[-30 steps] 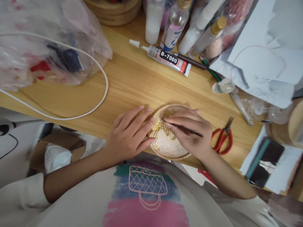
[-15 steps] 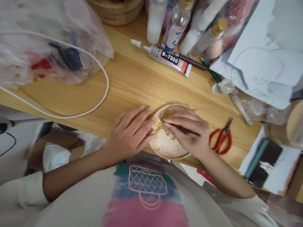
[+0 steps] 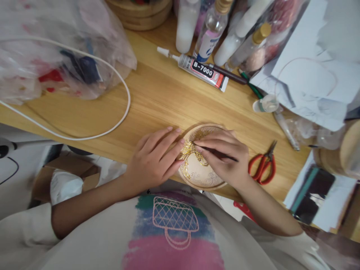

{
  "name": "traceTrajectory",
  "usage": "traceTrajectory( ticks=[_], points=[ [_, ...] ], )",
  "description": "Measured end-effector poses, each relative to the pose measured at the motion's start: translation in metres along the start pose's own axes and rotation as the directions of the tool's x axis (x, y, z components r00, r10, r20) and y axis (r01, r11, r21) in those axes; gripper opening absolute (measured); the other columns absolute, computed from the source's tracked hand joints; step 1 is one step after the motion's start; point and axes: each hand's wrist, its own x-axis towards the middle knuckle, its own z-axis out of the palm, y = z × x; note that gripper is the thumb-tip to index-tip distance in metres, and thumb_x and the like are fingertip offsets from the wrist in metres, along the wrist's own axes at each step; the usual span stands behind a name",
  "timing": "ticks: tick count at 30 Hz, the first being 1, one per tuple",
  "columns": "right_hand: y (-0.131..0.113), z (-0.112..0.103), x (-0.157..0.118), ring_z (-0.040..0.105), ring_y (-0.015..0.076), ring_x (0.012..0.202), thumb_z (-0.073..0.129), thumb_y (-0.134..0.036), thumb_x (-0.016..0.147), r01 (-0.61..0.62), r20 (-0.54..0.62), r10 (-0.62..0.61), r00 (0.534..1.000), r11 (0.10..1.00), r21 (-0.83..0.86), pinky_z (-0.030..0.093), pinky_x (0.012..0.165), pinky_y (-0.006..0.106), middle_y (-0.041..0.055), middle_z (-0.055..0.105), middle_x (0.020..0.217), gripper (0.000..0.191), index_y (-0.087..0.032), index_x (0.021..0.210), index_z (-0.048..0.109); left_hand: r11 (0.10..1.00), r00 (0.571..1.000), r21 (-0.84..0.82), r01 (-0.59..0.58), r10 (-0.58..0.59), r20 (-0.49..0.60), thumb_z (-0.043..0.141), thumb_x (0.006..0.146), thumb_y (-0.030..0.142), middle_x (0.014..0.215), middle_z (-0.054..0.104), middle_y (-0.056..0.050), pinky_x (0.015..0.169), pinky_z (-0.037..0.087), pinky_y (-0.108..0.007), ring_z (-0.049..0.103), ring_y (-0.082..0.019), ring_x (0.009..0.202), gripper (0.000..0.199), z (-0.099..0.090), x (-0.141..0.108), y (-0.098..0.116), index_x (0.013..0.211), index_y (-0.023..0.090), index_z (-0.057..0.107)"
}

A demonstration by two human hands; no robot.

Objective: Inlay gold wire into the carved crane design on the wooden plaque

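Observation:
A round wooden-rimmed disc (image 3: 208, 175) lies at the table's front edge, with gold wire shapes on its left and upper parts and fine drawn lines elsewhere. My left hand (image 3: 154, 159) rests flat at its left rim, fingers stretched out, fingertips touching the rim. Over the disc's right side, my right hand (image 3: 227, 155) pinches a thin dark tool (image 3: 221, 154), probably tweezers. The tool's tip points at the gold wire near my left fingertips. Part of the disc is hidden under my right hand.
Red-handled pliers (image 3: 262, 167) lie right of my right hand. Behind the disc are a B-7000 glue tube (image 3: 202, 72) and several bottles. A white cable (image 3: 128, 97) loops beside a plastic bag (image 3: 84, 48) at the left. Papers (image 3: 312, 75) and a phone (image 3: 315, 195) are at the right.

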Motion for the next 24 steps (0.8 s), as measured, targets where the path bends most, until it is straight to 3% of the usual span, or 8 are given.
traceTrajectory(
  ticks=[12,24],
  points=[
    [-0.0026,-0.0079,-0.0006,0.071,0.0175,0.076,0.074,-0.014,0.079,-0.048,-0.059,0.046,0.997,0.998,-0.032,0.051,0.071,0.034,0.0042,0.076,0.083,0.01,-0.02,0.086,0.074,1.0,1.0,0.002,0.008,-0.008,0.001,0.059,0.091,0.032,0.127,0.065,-0.019,0.088,0.053,-0.045,0.062,-0.033,0.116,0.035,0.0005,-0.0012,-0.0003,0.118,0.011,0.062],
    [0.0007,0.0,0.0011,0.07,0.0179,0.076,0.073,-0.014,0.08,0.03,-0.003,-0.03,1.0,0.999,-0.03,0.051,0.072,0.036,0.0054,0.075,0.081,0.008,-0.018,0.088,0.073,1.0,1.0,0.027,0.002,-0.002,-0.008,0.06,0.09,0.033,0.124,0.065,-0.02,0.088,0.053,-0.045,0.063,-0.033,0.114,0.036,0.0004,-0.0017,0.0,0.119,0.011,0.061]
  ],
)
